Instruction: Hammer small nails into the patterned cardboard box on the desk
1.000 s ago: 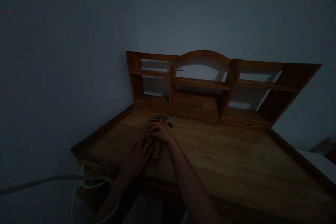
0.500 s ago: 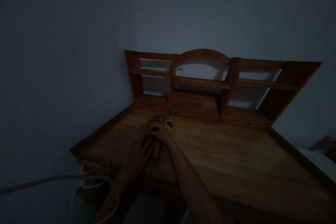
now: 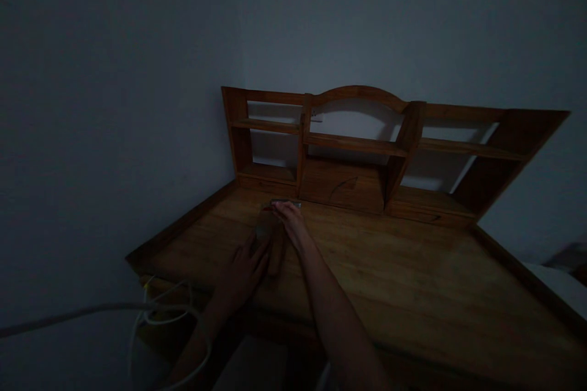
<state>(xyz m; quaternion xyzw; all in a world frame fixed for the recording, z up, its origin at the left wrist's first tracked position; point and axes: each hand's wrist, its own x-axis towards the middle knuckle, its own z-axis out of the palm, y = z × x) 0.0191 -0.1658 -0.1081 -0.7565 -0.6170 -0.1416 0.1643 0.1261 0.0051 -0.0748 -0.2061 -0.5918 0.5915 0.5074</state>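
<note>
On the wooden desk [image 3: 376,269] lies a hammer-like tool, its wooden handle [image 3: 276,256] pointing toward me and its grey metal head [image 3: 297,204] at the far end. My right hand [image 3: 291,220] is over that head, fingers bent together and pointing left; what they grip, if anything, is hidden. Left of the handle, my left hand [image 3: 245,269] rests with its fingers stretched out at the near end of a flat, dull brownish piece [image 3: 262,226]. A small reddish item [image 3: 267,208] shows beside my right fingertips. Dim light blurs the details.
A wooden shelf unit [image 3: 348,143] with open compartments stands along the desk's back edge. Raised side boards [image 3: 183,220] border the desktop. A pale cable [image 3: 110,306] loops at the lower left, crossing in front of my left forearm. Walls rise behind and to the left.
My right hand has moved forward, away from beside my left fingers, to the metal head. It now covers the small dark piece that showed there. My left hand has stayed nearly in place.
</note>
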